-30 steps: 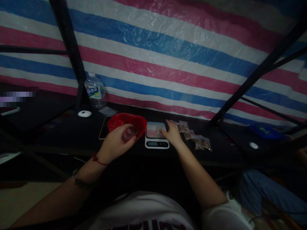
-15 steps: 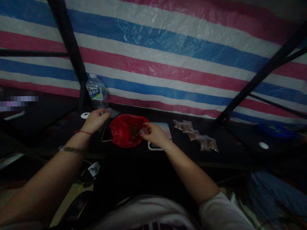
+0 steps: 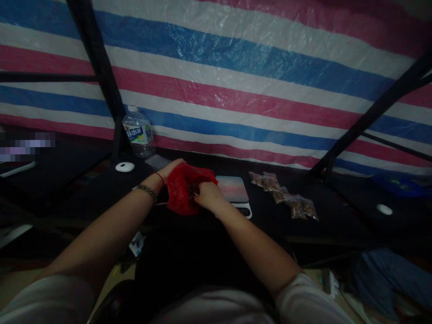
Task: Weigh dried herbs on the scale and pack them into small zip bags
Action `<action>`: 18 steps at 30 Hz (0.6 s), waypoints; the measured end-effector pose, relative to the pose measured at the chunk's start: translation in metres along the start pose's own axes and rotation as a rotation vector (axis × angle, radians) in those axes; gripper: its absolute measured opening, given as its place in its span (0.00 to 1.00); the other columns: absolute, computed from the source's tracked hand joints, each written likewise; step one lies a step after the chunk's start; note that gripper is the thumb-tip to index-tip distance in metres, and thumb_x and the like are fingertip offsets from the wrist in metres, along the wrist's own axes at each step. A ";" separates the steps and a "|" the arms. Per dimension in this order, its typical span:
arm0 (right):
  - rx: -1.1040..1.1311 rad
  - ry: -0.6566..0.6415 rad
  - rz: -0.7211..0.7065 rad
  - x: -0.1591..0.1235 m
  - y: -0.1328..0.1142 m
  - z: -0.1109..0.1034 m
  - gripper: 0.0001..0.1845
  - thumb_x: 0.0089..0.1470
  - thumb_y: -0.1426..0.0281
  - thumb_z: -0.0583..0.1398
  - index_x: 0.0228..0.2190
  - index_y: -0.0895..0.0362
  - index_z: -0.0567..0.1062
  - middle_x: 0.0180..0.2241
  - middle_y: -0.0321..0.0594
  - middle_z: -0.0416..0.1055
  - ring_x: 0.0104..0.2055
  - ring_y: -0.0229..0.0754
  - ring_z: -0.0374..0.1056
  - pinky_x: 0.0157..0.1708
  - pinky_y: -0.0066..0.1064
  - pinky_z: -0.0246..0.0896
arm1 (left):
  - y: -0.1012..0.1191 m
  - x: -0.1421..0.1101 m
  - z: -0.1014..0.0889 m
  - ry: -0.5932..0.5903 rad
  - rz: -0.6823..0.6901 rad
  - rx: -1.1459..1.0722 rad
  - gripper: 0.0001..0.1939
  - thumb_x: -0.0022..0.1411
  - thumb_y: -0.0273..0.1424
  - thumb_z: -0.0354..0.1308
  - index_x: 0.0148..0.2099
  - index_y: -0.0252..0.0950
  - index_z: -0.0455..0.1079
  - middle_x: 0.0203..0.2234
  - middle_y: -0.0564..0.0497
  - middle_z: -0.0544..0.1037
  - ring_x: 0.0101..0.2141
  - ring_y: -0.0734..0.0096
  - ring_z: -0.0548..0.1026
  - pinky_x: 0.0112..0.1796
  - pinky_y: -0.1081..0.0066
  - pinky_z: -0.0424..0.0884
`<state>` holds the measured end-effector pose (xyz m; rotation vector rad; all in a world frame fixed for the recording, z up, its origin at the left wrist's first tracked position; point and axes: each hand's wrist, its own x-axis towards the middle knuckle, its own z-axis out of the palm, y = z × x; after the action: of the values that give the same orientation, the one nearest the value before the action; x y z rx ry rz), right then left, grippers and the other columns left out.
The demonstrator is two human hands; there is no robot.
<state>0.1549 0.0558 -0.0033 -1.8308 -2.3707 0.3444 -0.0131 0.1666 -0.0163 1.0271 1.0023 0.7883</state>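
Observation:
A red plastic bag [image 3: 177, 194] stands with its mouth spread, and dark brown dried bits [image 3: 193, 188] show inside. My left hand [image 3: 173, 168] is at the bag's back left edge and grips it; its fingertips are hidden behind the plastic. The fingers of my right hand [image 3: 209, 196] reach into the bag's mouth and are bent together at the bits. What they hold is too dark to make out. Just right of the bag, partly behind my right hand, lies a kitchen scale [image 3: 234, 189] with a pale pinkish top.
Several small filled zip bags [image 3: 270, 182] lie right of the scale. Clear flat bags [image 3: 158, 162] lie behind my left wrist, near a plastic bottle [image 3: 138, 135]. White rounded devices [image 3: 124, 167] sit at either side. Black frame posts [image 3: 101, 67] rise before a striped sheet.
My left hand has moved right and down from the clear bags to the red bag. The bag is tilted up and gathered, and my right hand is deeper in it.

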 end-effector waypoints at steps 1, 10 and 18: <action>0.024 0.008 -0.001 0.003 0.000 0.001 0.16 0.50 0.69 0.58 0.39 0.61 0.78 0.38 0.51 0.77 0.40 0.48 0.73 0.37 0.31 0.64 | -0.002 0.000 0.001 -0.020 -0.013 -0.035 0.10 0.52 0.36 0.54 0.22 0.38 0.63 0.15 0.53 0.70 0.18 0.69 0.69 0.25 0.67 0.69; 0.152 0.094 0.039 0.014 -0.003 0.011 0.17 0.52 0.65 0.57 0.41 0.60 0.77 0.39 0.49 0.77 0.42 0.48 0.73 0.37 0.31 0.63 | -0.002 -0.010 0.008 -0.043 0.032 -0.264 0.12 0.48 0.40 0.54 0.27 0.36 0.66 0.21 0.46 0.75 0.26 0.58 0.75 0.29 0.61 0.73; 0.088 0.155 -0.034 0.013 0.013 0.010 0.16 0.50 0.73 0.58 0.42 0.61 0.74 0.43 0.49 0.74 0.46 0.46 0.71 0.44 0.32 0.62 | -0.001 -0.020 0.003 0.126 0.110 -0.323 0.08 0.48 0.34 0.54 0.24 0.35 0.65 0.25 0.43 0.78 0.31 0.56 0.77 0.33 0.59 0.75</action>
<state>0.1608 0.0705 -0.0171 -1.7109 -2.2436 0.2870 -0.0177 0.1472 -0.0106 0.7658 0.8934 1.0780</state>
